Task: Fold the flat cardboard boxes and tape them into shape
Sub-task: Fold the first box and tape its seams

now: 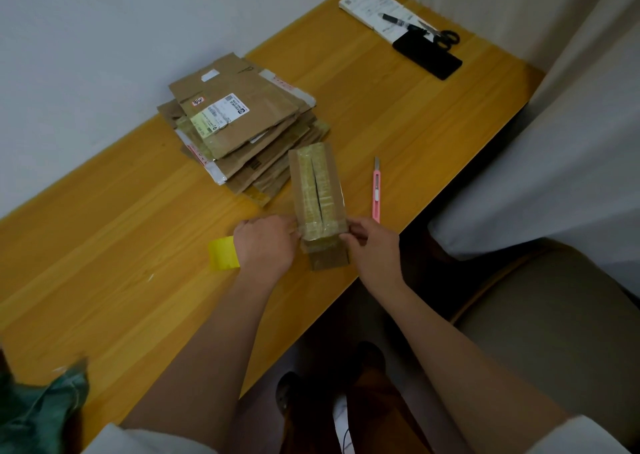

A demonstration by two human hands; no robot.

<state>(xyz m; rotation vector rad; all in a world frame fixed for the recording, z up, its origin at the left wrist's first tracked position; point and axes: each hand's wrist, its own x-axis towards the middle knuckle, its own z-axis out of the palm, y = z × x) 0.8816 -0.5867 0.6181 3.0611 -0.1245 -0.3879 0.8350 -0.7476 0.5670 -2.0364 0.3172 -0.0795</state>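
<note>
A small folded cardboard box [317, 190] stands on the wooden table [121, 245], its top flaps covered in old tape with a dark slit down the middle. A strip of clear tape [313, 229] runs across its near end. My left hand [265, 244] presses the strip's left end against the box, with a yellow tape roll [221, 253] partly hidden beneath it. My right hand [372, 245] pinches the strip's right end at the box's near right corner. A stack of flat cardboard boxes [242, 124] lies behind.
A pink utility knife [376, 190] lies right of the box. At the far right corner are a paper pad [375, 6], a pen [394, 20], scissors [440, 34] and a black phone [427, 55]. A grey curtain [554, 141] and a chair seat [554, 332] stand right of the table edge.
</note>
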